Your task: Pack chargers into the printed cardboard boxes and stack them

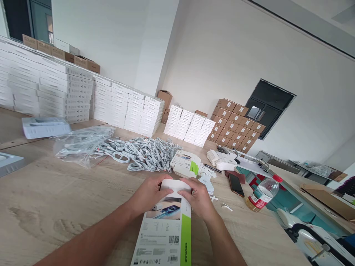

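A flat white-and-green printed box (158,236) lies in front of me on the wooden table, its back with barcode and printed text facing up. My left hand (152,192) grips the left side of its far end, thumb on the white flap (175,186). On the right side of that same flap, my right hand (197,195) presses with its thumb, fingers curled behind. Both thumbs almost meet at the flap's middle. Just beyond my hands sits a stack of similar flat boxes (184,162). The undersides of my fingers are hidden.
Coiled white cables (149,153) heap behind, beside a clear plastic bag of cables (83,144). To the right lie a pen (213,168), a phone (236,184) and a bottle (263,194). White boxes (116,103) and brown cartons (235,123) are stacked at the back.
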### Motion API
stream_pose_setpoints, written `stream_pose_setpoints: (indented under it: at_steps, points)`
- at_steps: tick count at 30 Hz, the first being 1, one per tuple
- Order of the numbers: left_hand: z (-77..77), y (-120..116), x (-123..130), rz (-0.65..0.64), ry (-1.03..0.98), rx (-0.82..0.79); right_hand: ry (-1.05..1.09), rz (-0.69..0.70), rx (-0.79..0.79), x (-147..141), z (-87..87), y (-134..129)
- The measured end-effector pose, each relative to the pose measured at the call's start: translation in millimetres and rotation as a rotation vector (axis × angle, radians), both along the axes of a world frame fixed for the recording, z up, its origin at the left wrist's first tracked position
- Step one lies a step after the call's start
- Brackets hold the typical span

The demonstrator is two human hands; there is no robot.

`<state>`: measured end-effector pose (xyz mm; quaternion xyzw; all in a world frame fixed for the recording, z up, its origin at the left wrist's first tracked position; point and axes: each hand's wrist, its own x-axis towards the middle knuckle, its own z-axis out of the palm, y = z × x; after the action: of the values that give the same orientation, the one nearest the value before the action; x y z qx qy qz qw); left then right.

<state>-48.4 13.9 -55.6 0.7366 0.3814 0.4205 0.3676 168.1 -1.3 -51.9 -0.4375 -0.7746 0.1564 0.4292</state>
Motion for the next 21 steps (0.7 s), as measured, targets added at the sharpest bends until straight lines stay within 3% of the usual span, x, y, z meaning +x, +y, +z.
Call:
stream_pose_setpoints:
  at_steps: [10,13,17,21]
  points:
    - [3.8,-3.4,0.4,0.062,-0.021,0.008,0.067,-0.039,0.061,-11.4,5.6,-5.8]
    - [2.8,-2.5,0.2,0.047,-0.037,-0.024,0.240,-0.034,-0.112,-15.2,2.4,-4.9]
    - [1.9,-0.9,-0.8,-0.015,-0.099,-0.098,0.504,0.094,-0.433,-14.0,-4.2,-0.2]
    - [0.6,3.0,-2.7,-0.039,-0.151,-0.175,0.586,0.140,-0.478,-12.2,-3.2,0.8]
